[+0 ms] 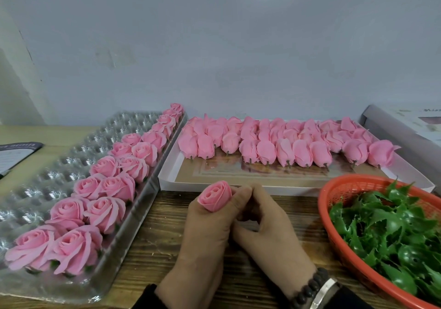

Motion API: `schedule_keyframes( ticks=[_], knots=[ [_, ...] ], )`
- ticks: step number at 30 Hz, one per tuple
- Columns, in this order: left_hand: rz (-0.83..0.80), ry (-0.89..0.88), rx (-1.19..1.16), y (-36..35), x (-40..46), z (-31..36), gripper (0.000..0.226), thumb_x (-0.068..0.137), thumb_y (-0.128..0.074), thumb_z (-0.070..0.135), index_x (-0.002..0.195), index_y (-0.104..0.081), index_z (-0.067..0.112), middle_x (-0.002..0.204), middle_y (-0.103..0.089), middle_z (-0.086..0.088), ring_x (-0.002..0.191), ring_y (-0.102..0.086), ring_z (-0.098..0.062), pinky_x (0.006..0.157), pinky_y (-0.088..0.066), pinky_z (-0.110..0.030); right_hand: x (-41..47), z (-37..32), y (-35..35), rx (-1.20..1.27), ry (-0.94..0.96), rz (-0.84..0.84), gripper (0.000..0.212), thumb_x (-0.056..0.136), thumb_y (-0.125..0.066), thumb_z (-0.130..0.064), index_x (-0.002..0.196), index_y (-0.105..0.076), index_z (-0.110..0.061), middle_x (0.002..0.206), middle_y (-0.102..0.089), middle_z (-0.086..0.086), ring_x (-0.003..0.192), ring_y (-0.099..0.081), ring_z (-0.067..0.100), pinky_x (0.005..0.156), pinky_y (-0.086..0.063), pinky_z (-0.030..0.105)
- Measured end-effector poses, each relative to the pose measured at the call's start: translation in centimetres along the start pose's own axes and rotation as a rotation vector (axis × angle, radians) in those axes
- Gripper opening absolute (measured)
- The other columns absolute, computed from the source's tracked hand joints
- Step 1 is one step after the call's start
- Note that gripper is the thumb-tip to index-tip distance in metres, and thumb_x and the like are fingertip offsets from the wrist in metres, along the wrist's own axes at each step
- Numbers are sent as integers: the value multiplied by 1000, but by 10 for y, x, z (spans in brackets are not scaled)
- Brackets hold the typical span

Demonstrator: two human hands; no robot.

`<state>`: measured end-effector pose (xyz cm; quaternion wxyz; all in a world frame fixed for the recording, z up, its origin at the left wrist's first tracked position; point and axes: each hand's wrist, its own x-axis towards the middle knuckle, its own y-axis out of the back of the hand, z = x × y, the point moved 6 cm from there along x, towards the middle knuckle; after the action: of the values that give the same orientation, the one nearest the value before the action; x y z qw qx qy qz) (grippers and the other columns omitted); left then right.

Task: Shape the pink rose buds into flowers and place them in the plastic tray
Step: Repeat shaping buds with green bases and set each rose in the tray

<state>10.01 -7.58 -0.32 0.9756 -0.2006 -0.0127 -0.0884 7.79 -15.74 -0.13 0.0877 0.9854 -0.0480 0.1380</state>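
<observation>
My left hand (207,234) grips a pink rose bud (215,195) upright above the wooden table, its top spiral facing me. My right hand (267,227) curls in against the left, fingertips at the bud's base, which is hidden. The clear plastic tray (59,165) lies at the left; shaped pink roses (107,189) fill its two right-hand columns. A white flat box (238,182) behind my hands holds several unshaped pink buds (286,141) in rows, stems toward me.
An orange plastic basket (334,203) full of green leaf calyxes (393,232) stands at the right. A dark booklet (16,153) lies at the far left. A box lid (405,122) leans at the back right. A grey wall closes the back.
</observation>
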Motion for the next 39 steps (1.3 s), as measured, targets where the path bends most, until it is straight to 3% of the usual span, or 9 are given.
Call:
schedule_keyframes(
  ticks=[4,9,14,17,22,26,28,35,39],
  knots=[
    [-28,71,-14,3,2,-3,28,57,-76,22,73,-64,2,67,-57,-15,62,-56,-23,53,-49,-25,1,2,0,86,-38,-59,30,74,-60,12,96,-64,-7,70,-62,10,63,-56,8,60,-47,19],
    [-128,178,46,5,3,-5,20,61,-82,21,71,-70,8,74,-59,-18,75,-54,-29,70,-40,-36,0,6,0,144,-126,-192,16,81,-64,0,97,-66,-1,80,-64,29,72,-57,20,73,-48,34],
    [8,-92,385,18,9,16,12,75,-70,8,74,-66,-4,65,-68,-8,60,-62,-16,57,-49,-19,2,4,16,75,-1,46,23,82,-63,-5,97,-62,-23,91,-66,2,82,-60,5,75,-45,13],
    [-33,-138,661,18,9,23,13,76,-69,4,67,-64,12,54,-63,8,51,-55,0,49,-42,-9,-1,-5,14,-110,132,-12,53,75,-57,-18,119,-49,-48,111,-56,-14,102,-55,4,84,-41,9],
    [-192,-53,830,15,11,14,45,76,-70,3,116,-56,18,98,-68,4,86,-64,-3,73,-48,-9,-4,-13,1,-294,246,-190,59,83,-55,-18,128,-43,-53,123,-44,-19,105,-52,11,85,-41,7],
    [-250,-43,891,17,14,9,95,73,-74,4,144,-16,28,108,-47,33,99,-46,18,79,-33,4,-3,-9,2,-330,208,-234,41,86,-59,-18,117,-55,-45,115,-48,-19,106,-51,5,87,-43,16],
    [-266,-49,968,19,14,7,101,72,-75,9,146,-9,33,100,-41,34,100,-44,12,75,-32,6,-2,-7,3,-299,175,-240,34,85,-63,-18,108,-58,-43,109,-51,-20,105,-52,3,87,-44,18],
    [-328,6,934,18,13,1,106,70,-77,9,141,-8,46,106,-65,2,99,-62,-7,91,-47,-21,1,-5,9,-187,114,-160,20,78,-72,-19,86,-65,-35,91,-61,-13,88,-55,1,74,-42,11],
    [-350,29,818,18,14,-3,103,64,-82,9,135,-20,49,90,-69,5,90,-65,-1,80,-48,-12,2,0,10,-44,25,-158,14,75,-75,-18,82,-68,-28,90,-68,0,85,-63,13,78,-53,28]
  ],
)
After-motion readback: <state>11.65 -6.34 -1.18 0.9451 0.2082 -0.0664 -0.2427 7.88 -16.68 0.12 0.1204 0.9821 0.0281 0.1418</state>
